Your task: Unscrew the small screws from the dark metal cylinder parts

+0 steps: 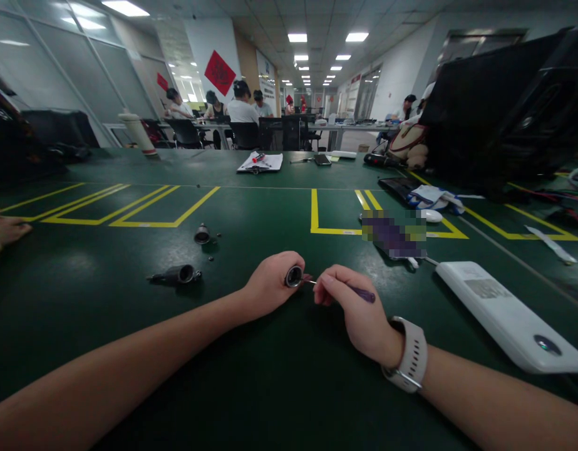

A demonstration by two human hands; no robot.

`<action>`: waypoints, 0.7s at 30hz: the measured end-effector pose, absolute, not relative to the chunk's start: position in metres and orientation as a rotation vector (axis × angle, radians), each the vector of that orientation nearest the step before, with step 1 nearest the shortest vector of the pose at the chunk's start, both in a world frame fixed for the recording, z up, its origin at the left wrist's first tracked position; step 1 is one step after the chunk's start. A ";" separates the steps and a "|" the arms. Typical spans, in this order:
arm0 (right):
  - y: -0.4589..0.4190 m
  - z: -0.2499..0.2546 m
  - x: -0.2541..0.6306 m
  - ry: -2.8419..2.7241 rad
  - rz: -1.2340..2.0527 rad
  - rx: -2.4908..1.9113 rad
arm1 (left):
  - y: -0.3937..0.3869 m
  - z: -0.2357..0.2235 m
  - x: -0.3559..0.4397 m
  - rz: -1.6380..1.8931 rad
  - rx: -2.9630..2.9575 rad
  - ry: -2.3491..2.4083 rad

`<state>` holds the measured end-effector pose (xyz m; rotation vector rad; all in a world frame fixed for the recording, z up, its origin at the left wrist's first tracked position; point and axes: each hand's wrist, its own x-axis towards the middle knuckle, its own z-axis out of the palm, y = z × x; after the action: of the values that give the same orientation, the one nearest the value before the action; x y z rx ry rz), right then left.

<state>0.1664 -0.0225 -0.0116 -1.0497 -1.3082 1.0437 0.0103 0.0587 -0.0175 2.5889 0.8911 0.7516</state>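
My left hand (273,285) is wrapped round a dark cylindrical metal part (294,276), its round hollow end facing me. A screwdriver (362,293) with a purple handle lies in my right hand (352,307), its thin shaft pointing left at the metal part. Whether the tip touches the part I cannot tell. On the green table to the left lie a dark hollow housing (178,274) with a pointed end and a small metal cup (201,234). Tiny dark pieces (211,258) are scattered beside them.
At right are a white power bank (509,316), a phone (394,237) with its cable, and a cloth (436,199). A clipboard (260,163) lies farther back. Another person's hand (7,227) rests at the left edge. A black monitor (509,106) stands at right.
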 end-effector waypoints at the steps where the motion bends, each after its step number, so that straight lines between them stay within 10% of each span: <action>1: -0.021 -0.013 0.166 -1.224 1.116 -1.018 | 0.059 -0.018 0.010 0.749 2.597 0.876; 21: -0.014 -0.014 0.166 -0.831 1.410 -0.892 | 0.061 -0.017 0.010 0.715 2.600 0.885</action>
<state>0.1656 -0.0144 -0.0138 -0.8923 -0.8308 1.4101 0.0103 0.0615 -0.0174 2.6004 0.8849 0.7148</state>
